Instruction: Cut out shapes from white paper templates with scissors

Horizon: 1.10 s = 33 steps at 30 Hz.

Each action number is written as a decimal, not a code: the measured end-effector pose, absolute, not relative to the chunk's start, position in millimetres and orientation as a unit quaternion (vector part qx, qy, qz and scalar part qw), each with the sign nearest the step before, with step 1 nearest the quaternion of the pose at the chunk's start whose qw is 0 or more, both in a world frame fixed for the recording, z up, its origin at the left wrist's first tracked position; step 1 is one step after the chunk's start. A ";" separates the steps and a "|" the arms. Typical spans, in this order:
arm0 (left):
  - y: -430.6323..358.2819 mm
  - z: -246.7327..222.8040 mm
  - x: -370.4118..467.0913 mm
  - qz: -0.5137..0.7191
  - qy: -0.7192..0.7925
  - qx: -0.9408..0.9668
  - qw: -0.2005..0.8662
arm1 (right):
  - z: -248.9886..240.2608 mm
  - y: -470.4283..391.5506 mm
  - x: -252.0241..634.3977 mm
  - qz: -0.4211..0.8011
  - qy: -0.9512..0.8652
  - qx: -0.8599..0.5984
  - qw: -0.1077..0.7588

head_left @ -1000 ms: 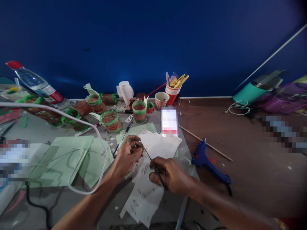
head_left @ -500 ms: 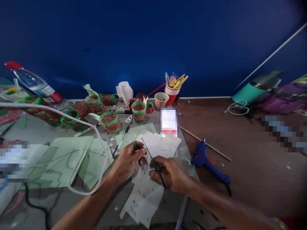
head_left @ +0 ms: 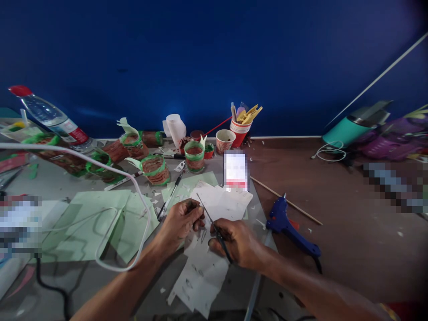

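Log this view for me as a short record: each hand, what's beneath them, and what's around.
Left hand: fingertips pinched; anything between them too small to tell
Right hand: holds a slim dark-handled tool
Beneath: white paper with small dark marks
Right side: blue glue gun, wooden stick
Left side: green paper
Back: red-striped cup holding yellow tools

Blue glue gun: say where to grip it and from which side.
Probably best by the handle, coming from the right: the glue gun lies flat, nozzle pointing away, its slim handle slanting toward the near right. Keep off the nozzle, which may be hot, and the cord at the handle's end.
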<state>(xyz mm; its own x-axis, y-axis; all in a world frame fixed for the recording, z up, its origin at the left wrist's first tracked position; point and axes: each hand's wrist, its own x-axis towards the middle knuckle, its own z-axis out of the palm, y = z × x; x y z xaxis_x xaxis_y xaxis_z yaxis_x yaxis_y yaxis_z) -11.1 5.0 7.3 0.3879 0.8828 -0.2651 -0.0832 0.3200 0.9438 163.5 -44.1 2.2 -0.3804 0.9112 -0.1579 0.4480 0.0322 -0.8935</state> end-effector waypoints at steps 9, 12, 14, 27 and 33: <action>4.8 7.6 -12.1 0.350 0.441 0.471 0.679 | -6.6 -45.7 162.5 0.520 -0.652 -0.482 0.270; 5.2 7.2 -12.9 0.355 0.447 0.459 0.680 | -6.4 -45.9 161.0 0.554 -0.620 -0.477 0.284; 6.0 6.0 -13.6 0.367 0.442 0.440 0.690 | -3.2 -45.3 160.1 0.587 -0.587 -0.474 0.295; 9.8 7.0 -14.6 0.412 0.431 0.393 0.700 | 4.0 -41.5 162.6 0.650 -0.513 -0.455 0.327; 11.9 4.3 -16.4 0.418 0.465 0.391 0.675 | -2.2 -42.4 165.4 0.604 -0.573 -0.471 0.292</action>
<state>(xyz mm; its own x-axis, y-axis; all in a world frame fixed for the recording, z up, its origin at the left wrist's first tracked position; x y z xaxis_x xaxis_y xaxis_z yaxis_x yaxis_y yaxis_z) -16.4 11.9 4.3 0.2177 0.9283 -0.3015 -0.2013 0.3450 0.9168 165.4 -42.4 -2.2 -0.3864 0.8922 -0.2340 0.1874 -0.1725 -0.9670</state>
